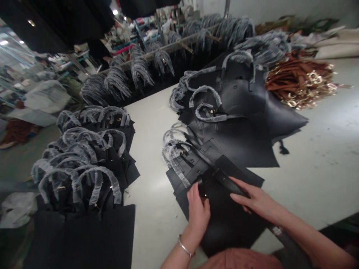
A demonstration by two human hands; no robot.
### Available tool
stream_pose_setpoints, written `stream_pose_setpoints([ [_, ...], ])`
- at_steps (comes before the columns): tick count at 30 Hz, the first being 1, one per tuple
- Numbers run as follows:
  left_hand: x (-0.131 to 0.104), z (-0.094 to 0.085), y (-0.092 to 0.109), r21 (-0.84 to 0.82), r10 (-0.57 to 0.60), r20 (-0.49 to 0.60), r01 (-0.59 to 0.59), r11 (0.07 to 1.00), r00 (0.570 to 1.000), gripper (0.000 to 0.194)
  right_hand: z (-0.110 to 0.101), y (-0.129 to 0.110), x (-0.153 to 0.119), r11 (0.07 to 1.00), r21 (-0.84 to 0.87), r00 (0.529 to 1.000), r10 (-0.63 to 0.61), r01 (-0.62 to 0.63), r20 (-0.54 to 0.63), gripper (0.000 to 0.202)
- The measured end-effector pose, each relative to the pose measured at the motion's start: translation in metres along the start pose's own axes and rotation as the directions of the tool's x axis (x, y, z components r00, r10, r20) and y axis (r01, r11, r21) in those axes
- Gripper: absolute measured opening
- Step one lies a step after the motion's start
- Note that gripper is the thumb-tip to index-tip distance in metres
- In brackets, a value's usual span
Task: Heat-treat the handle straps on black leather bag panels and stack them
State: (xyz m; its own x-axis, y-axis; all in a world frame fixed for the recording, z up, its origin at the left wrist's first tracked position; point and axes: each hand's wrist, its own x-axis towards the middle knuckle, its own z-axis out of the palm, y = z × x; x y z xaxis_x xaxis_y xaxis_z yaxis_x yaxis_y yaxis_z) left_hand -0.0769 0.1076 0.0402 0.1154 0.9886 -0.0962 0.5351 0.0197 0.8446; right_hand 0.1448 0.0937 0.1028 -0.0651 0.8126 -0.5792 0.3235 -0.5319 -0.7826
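Black bag panels lie stacked on the pale table in front of me, some with plastic-wrapped handles toward the far left side. My left hand is closed at the left edge of the top panel, around a small dark part with a shiny metal spot. My right hand pinches a long black strap, thumb on one side and fingers on the other. The strap runs from the wrapped handles down across the panel and past my right wrist. The fingertips of my left hand are partly hidden.
More black bags with wrapped handles are piled at the left. Larger black panels lie beyond the hands. Brown straps with gold buckles are heaped at the back right. A rail holds hanging handles.
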Motion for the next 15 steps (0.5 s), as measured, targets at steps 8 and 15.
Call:
stream_pose_setpoints([
  [8, 0.091, 0.035, 0.027, 0.524, 0.136, 0.163, -0.202, 0.828, 0.977, 0.047, -0.034, 0.046, -0.043, 0.997, -0.036, 0.988, 0.064, -0.070, -0.138, 0.075],
  [15, 0.142, 0.058, 0.019, 0.295, 0.035, 0.248, -0.110, 0.949, 0.968, 0.055, -0.038, 0.110, -0.099, 0.996, -0.077, 0.881, -0.002, -0.039, -0.473, 0.069],
])
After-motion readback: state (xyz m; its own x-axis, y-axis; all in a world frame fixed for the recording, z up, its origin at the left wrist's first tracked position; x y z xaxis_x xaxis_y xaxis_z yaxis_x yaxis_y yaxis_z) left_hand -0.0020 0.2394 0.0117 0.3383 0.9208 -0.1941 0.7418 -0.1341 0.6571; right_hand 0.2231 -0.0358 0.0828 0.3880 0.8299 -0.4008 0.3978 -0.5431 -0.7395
